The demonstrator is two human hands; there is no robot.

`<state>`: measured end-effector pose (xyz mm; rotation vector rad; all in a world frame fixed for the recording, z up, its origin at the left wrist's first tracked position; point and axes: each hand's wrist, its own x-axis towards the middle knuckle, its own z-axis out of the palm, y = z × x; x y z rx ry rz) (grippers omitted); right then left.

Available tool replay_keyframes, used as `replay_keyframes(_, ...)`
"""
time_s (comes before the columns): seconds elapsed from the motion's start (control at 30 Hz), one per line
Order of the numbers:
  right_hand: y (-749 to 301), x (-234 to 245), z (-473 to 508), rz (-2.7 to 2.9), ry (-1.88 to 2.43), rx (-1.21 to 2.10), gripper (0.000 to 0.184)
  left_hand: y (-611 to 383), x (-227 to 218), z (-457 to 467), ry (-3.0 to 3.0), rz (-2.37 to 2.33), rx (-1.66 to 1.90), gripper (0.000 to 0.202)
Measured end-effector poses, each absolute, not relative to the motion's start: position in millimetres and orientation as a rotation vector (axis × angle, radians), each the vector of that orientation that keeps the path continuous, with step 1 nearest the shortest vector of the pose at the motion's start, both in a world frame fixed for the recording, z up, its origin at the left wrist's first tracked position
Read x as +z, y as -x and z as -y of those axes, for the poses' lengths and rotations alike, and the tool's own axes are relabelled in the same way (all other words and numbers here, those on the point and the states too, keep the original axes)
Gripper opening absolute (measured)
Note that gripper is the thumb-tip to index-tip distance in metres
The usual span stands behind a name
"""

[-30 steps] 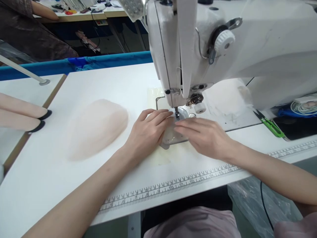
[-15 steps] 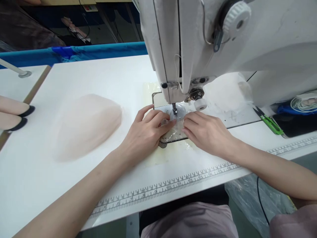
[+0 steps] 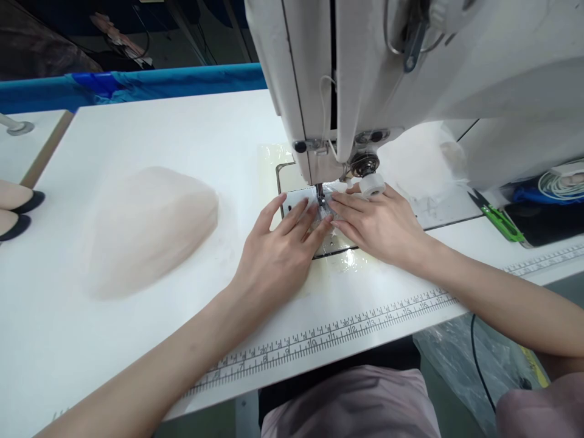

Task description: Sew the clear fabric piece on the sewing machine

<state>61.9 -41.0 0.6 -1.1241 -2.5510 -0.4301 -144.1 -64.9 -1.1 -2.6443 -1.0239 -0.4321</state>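
Observation:
The sewing machine [image 3: 410, 79] stands over the table with its presser foot [image 3: 320, 198] down near the metal plate [image 3: 335, 244]. My left hand [image 3: 278, 249] lies on the plate left of the foot, fingers spread and fingertips pressing down. On the other side, my right hand [image 3: 383, 222] rests flat with its fingers stretched toward the foot. Between the fingertips a small see-through piece [image 3: 327, 210] lies around the foot; its edges are hard to make out. A larger sheer pale fabric piece [image 3: 152, 234] lies on the table to the left.
More sheer white fabric [image 3: 410, 167] lies behind the needle area. Green-handled scissors [image 3: 502, 224] and a flat black object [image 3: 547, 220] are at right. A printed ruler [image 3: 314, 344] runs along the front edge. Two beige, black-tipped shapes [image 3: 16, 210] sit at far left.
Both hands have gone from bent, gathered fingers to flatter, stretched ones beside the foot. My right hand has slid slightly forward and right. The view has shifted a little.

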Motion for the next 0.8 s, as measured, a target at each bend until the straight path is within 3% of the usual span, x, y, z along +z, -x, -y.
replay_keyframes(0.4,-63.3,0.6,40.0,2.548,1.112,-0.435,0.034,142.8,-1.7,65.9,2.634,1.054,-0.423,0.042)
replay_keyframes(0.63,-68.1,2.4,47.4,2.535,0.892,-0.344,0.030,144.3,-6.9,65.0,2.599,1.067,-0.451,0.040)
replay_keyframes(0.8,-64.3,-1.0,46.5,2.504,0.886,-0.386,0.021,143.3,-8.4,65.0,2.584,1.117,-0.509,0.039)
